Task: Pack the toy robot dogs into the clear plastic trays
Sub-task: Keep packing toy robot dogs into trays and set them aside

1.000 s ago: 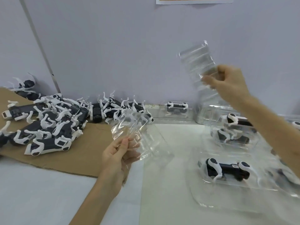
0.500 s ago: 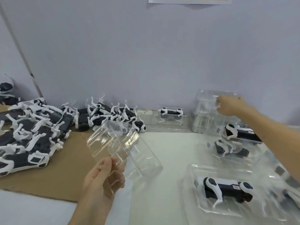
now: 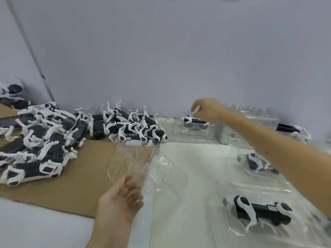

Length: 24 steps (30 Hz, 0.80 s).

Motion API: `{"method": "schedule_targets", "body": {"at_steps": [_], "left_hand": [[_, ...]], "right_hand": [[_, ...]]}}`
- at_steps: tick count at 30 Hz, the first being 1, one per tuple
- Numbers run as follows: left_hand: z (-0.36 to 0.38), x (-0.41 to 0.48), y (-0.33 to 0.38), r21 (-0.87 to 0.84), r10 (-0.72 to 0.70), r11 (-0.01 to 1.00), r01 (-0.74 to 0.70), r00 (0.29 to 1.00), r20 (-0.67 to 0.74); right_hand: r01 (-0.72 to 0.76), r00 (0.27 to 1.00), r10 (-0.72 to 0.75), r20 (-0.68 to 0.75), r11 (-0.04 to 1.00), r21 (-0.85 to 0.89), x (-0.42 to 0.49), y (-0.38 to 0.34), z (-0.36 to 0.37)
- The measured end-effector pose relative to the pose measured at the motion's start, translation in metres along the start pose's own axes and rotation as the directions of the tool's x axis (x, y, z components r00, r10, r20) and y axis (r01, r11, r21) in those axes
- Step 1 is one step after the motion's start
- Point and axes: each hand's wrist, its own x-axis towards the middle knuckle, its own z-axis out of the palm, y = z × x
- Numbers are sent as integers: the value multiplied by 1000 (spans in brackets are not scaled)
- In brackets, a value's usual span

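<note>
**Head view, packing station.**
- **L hand** [image 3: 121, 196], lower centre: palm up, fingers loosely curled. It grips the near edge of an empty clear tray [image 3: 152, 169]. The tray tilts over the seam between the cardboard sheet [image 3: 75, 179] and the white counter [image 3: 193, 158].
- **R hand** [image 3: 206, 110]: at the back of the counter, fingers bent downward just above a back-row dog [image 3: 194, 120] that sits in a tray by the wall. Too blurred to tell whether it pinches anything.
- **Heap of unpacked dogs** [image 3: 46, 144]: black-and-white, on the cardboard at left and running along the wall.
- **Packed dog** [image 3: 259, 212]: lies in its tray, near right.
- **Second packed dog** [image 3: 254, 161]: farther back, partly hidden by the R forearm.
- **Stack of empty trays** [image 3: 231, 133]: by the wall, behind the R forearm.
</note>
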Motion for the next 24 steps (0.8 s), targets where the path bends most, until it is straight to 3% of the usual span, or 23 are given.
{"method": "schedule_targets", "body": {"at_steps": [5, 9, 13, 21, 24], "left_hand": [[-10, 7, -8, 103, 164, 985, -140, 944, -288], [-7, 5, -2, 368, 403, 885, -287, 866, -295], [-8, 5, 0, 487, 519, 794, -364, 823, -230], [-16, 12, 1, 518, 542, 754, -403, 827, -147], [-15, 9, 2, 536, 553, 717, -445, 832, -49]], "right_hand": [[-68, 955, 93, 282, 993, -96, 16, -44, 76], [-213, 912, 165, 375, 973, 91, 29, -44, 117], [-250, 954, 149, 262, 878, 408, 37, -49, 146], [-165, 981, 191, 14, 807, 567, 35, -55, 123], [-126, 977, 206, -62, 781, 611, 24, -53, 99]]}}
